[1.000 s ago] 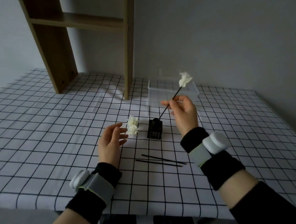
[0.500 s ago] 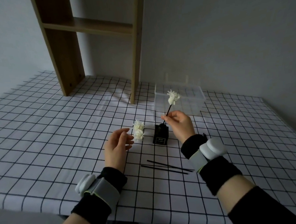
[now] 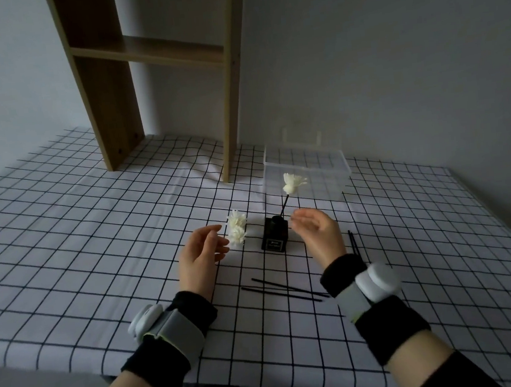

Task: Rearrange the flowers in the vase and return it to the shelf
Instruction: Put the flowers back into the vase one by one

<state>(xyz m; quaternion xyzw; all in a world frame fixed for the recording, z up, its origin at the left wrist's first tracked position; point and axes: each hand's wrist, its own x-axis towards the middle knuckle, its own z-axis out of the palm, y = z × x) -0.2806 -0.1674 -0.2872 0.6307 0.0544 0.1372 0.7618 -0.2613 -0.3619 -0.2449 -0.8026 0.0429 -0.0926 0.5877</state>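
One flower [image 3: 294,183] stands in the black vase [image 3: 274,234]; two more [image 3: 237,230] lie just left of it — both grips open, empty; lift stems gently, steadying the vase

1 flower [image 3: 293,183] in vase [image 3: 275,236], hands open

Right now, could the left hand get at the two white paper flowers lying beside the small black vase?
Probably yes. The left hand is open, its fingertips right next to the two white paper flowers on the checked cloth, with nothing between them. The small black vase stands on the flowers' far side, out of the way.
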